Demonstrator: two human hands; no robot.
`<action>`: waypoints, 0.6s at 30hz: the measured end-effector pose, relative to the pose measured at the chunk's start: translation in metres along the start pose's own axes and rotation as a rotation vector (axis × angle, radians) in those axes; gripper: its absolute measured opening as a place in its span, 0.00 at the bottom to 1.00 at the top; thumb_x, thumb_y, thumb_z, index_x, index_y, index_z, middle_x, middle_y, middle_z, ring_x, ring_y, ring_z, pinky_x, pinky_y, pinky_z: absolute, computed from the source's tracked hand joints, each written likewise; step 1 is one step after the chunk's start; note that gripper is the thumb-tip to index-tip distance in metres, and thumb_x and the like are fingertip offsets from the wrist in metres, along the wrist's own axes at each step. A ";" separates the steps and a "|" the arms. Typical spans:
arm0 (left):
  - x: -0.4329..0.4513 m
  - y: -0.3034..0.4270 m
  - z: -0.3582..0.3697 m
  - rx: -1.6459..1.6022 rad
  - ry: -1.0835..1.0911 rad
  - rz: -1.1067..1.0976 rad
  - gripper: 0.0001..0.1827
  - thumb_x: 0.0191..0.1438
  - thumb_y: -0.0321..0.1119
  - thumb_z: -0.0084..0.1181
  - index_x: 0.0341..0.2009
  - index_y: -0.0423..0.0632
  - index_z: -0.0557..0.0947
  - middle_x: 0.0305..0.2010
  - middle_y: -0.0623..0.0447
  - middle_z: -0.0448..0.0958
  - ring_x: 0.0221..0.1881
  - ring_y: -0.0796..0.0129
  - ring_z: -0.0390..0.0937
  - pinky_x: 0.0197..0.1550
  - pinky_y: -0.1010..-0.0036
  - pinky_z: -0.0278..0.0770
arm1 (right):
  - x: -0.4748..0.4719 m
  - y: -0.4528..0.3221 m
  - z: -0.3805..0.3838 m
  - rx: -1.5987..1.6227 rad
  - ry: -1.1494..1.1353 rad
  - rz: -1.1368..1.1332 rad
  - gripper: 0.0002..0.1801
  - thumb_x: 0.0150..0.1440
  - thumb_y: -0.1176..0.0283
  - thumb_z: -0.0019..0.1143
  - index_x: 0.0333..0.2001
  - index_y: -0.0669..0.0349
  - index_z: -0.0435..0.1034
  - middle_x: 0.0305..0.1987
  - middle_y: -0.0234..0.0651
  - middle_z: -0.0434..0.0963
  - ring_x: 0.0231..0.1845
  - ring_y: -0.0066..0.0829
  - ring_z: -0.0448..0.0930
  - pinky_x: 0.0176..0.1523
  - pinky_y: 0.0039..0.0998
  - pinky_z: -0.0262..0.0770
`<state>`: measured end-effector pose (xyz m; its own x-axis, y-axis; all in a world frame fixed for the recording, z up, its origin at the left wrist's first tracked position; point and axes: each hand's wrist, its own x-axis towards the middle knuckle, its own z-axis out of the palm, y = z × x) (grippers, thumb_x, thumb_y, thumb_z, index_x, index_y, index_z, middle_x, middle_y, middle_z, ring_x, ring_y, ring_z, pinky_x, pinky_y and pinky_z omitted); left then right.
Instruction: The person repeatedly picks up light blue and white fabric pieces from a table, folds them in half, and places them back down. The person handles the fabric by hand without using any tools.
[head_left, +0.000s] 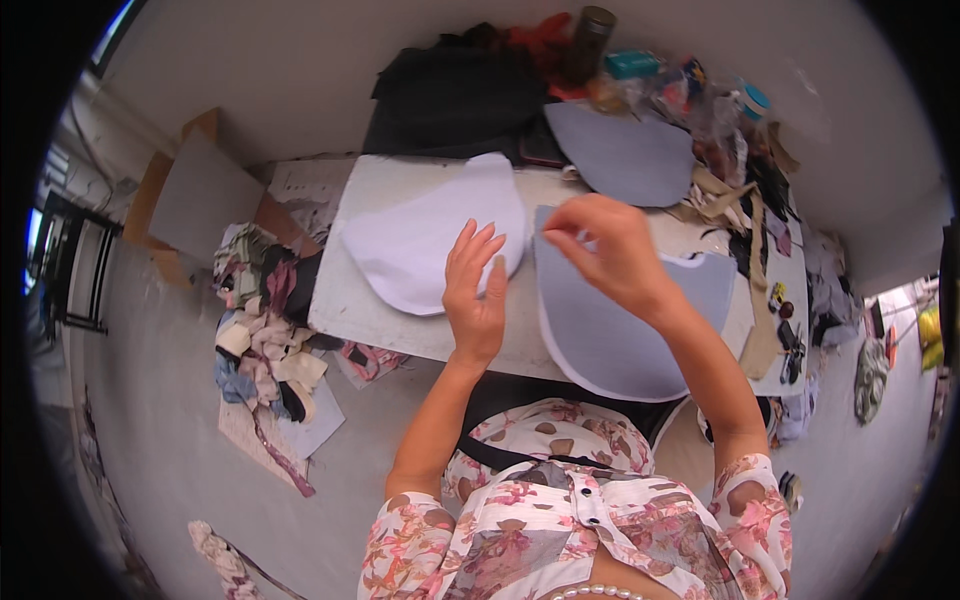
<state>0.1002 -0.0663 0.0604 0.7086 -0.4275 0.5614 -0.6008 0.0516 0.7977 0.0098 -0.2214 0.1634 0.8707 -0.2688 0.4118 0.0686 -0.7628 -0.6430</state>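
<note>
My left hand (476, 300) hovers at the right edge of a white curved fabric piece (427, 232), fingers raised and thumb apart. It holds nothing that I can see. Over a grey-blue curved panel (622, 330) with a white rim, my right hand (604, 251) bends with thumb and fingertips close together near the panel's upper left corner. Whether anything thin is pinched there cannot be made out. Both pieces lie on a worn white tabletop (517, 337), side by side with a narrow gap between them.
Behind lie a black fabric stack (457, 101) and another grey-blue panel (630, 154). A dark jar (592, 37) stands among plastic bags. Beige strips (757, 330) and small scissors (791, 352) are on the right. Fabric scraps (270, 345) heap at the left, beside a cardboard box (206, 187).
</note>
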 end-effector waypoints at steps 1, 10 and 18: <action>-0.004 -0.007 -0.011 -0.020 0.069 -0.047 0.15 0.61 0.34 0.47 0.48 0.41 0.77 0.53 0.45 0.74 0.64 0.52 0.63 0.64 0.62 0.57 | 0.016 0.003 0.031 0.007 -0.075 -0.081 0.04 0.48 0.77 0.61 0.29 0.62 0.73 0.27 0.38 0.77 0.29 0.34 0.78 0.33 0.30 0.72; -0.016 -0.066 -0.111 -0.086 0.629 -0.421 0.15 0.64 0.36 0.43 0.45 0.38 0.77 0.47 0.50 0.77 0.50 0.69 0.72 0.57 0.74 0.64 | 0.064 0.017 0.223 -0.358 -0.374 -0.126 0.07 0.47 0.69 0.58 0.27 0.61 0.75 0.29 0.43 0.79 0.33 0.45 0.78 0.36 0.40 0.73; -0.007 -0.113 -0.112 0.682 0.125 -0.189 0.22 0.57 0.35 0.50 0.55 0.42 0.72 0.63 0.44 0.65 0.66 0.49 0.57 0.66 0.51 0.49 | 0.072 0.030 0.206 -0.033 -0.339 0.054 0.08 0.47 0.71 0.52 0.26 0.61 0.77 0.26 0.44 0.78 0.30 0.41 0.79 0.36 0.39 0.74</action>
<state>0.2048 0.0321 -0.0088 0.8361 -0.2646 0.4806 -0.5318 -0.6061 0.5915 0.1745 -0.1428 0.0408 0.9854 -0.1023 0.1361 0.0073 -0.7731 -0.6343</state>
